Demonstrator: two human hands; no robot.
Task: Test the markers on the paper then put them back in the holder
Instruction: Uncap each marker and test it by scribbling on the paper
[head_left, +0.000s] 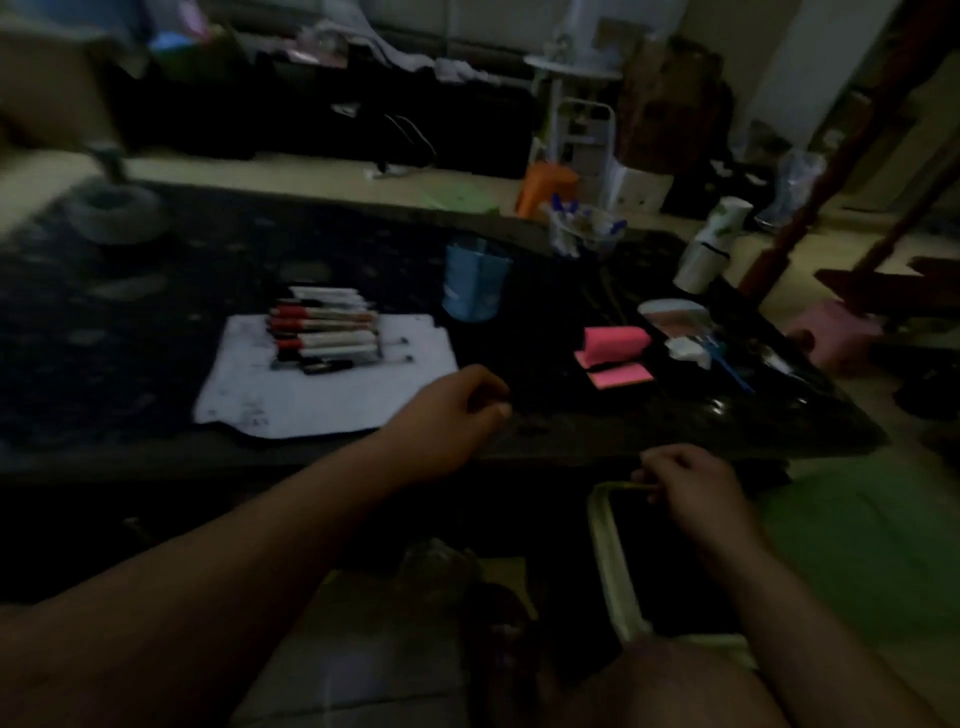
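The right-hand grip (693, 491) clasps a dark, flat, pale-green-rimmed object (605, 545) below the dark worktop's (156, 291) near edge. The left-hand grip (452, 410) is loosely curled with nothing visible in it. It hovers at that edge and is the nearer one to the red and black markers (324, 332). They lie beyond-left, long axes left-right, on the white paper sheet (311, 405). The blue cylindrical holder (475, 283) stands farther back.

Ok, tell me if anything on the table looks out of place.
The markers lie bunched over the far edge of the paper, outside the blue holder beside it. The paper has notched corners. Nothing looks spilled.

Bare table (524, 353) btw paper (322, 400) & pink pads (615, 345); holder (475, 286) behind.
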